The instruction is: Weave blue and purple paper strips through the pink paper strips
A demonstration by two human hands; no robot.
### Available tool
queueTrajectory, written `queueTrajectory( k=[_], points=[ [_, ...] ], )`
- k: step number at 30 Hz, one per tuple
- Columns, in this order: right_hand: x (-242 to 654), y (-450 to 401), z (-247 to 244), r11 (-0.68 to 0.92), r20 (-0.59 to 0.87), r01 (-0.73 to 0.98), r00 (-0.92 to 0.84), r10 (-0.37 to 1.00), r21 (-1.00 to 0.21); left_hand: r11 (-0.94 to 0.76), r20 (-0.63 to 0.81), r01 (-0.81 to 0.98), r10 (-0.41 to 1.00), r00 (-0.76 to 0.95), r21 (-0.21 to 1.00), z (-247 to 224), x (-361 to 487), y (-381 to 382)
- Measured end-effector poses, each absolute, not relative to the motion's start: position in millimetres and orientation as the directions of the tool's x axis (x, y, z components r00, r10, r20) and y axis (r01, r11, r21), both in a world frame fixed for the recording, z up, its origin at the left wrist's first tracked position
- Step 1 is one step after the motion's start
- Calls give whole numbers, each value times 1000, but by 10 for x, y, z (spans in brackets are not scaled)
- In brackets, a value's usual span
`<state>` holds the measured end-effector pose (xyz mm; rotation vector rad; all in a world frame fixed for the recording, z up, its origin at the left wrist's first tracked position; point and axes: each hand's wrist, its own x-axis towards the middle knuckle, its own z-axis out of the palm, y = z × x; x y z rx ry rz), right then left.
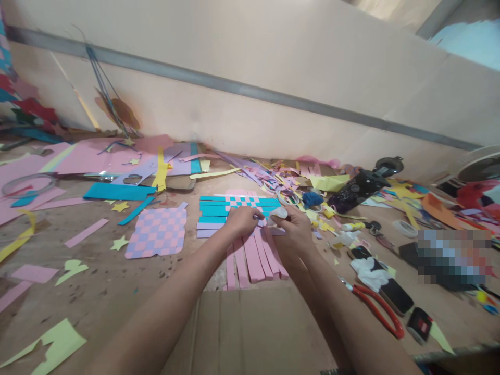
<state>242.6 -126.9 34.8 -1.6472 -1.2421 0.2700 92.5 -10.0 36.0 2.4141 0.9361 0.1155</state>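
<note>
A paper weave of pink, teal and lilac strips lies in front of me, with a teal-and-pink checked part [242, 200] at its top. Loose pink strips [250, 260] hang down from it toward me, and teal strips [213, 208] stick out to the left. My left hand [245, 221] rests on the weave, its fingers curled down and pinching at a paper strip near the middle. In my right hand [295, 229] is a small whitish bottle [278, 214], tilted over the weave's right side. The bottle's tip is hard to make out.
Left of the weave lies a finished-looking lilac-and-pink checked mat [156, 232]. Paper scraps [281, 177] pile up behind. At right are a dark tumbler [357, 190], another white bottle [346, 238], a phone [385, 281] and red-handled pliers [378, 310]. Cardboard [253, 333] lies nearest me.
</note>
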Motion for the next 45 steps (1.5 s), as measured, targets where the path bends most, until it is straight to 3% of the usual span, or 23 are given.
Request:
queueTrajectory(
  k=[11,18,27,35,45],
  points=[
    [2415,-1262,387,58,397,583,473,787,-810,-605,-120,606,649,751,516,389,917,-106],
    [2519,-1295,453,71,189,231,540,820,-970,-595,-130,604,647,751,530,410,916,-118],
    [2558,-1321,442,40,53,37,490,870,-998,-592,-136,609,649,749,528,428,909,-131],
    [2584,-1379,474,-66,-52,15,445,894,-998,-602,-135,605,642,755,521,453,903,-134],
    [2629,-1400,440,-24,-32,-24,412,911,-999,-608,-131,600,637,760,520,468,891,-148]
  ],
)
